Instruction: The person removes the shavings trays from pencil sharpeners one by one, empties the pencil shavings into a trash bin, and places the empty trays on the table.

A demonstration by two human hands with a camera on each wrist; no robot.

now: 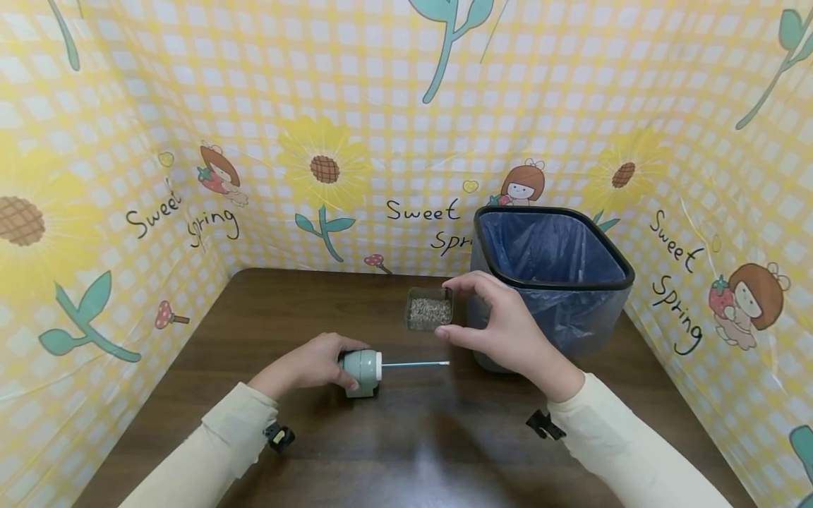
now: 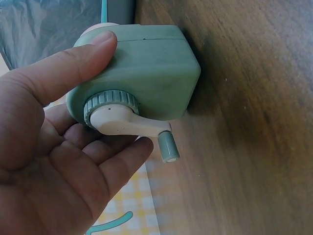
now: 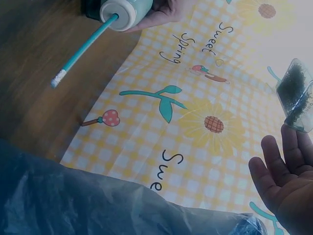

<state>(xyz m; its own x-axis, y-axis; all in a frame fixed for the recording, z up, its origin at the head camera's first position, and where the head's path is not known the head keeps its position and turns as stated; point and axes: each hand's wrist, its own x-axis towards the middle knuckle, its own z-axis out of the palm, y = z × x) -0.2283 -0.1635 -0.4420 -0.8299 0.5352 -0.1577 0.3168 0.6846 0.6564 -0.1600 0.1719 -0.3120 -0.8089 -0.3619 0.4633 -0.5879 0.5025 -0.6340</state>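
My left hand (image 1: pixel 311 363) grips a green pencil sharpener (image 1: pixel 360 374) low at the table, thumb along its side. A white crank with a green knob (image 2: pixel 169 147) shows on the sharpener in the left wrist view. Out of its round white front sticks a blue-green pencil (image 1: pixel 414 364), eraser end pointing right. Above and right of the sharpener, my right hand (image 1: pixel 504 324) pinches a small clear shavings drawer (image 1: pixel 427 292) between thumb and fingers. Grey shavings (image 1: pixel 429 311) lie inside the drawer, which is held over the table beside the bin.
A trash bin with a black rim (image 1: pixel 571 285) and a bluish plastic liner (image 1: pixel 533 243) stands at the right, just behind my right hand. The brown wooden table (image 1: pixel 305 300) is bordered at the back and sides by a yellow checked sheet (image 1: pixel 394 155).
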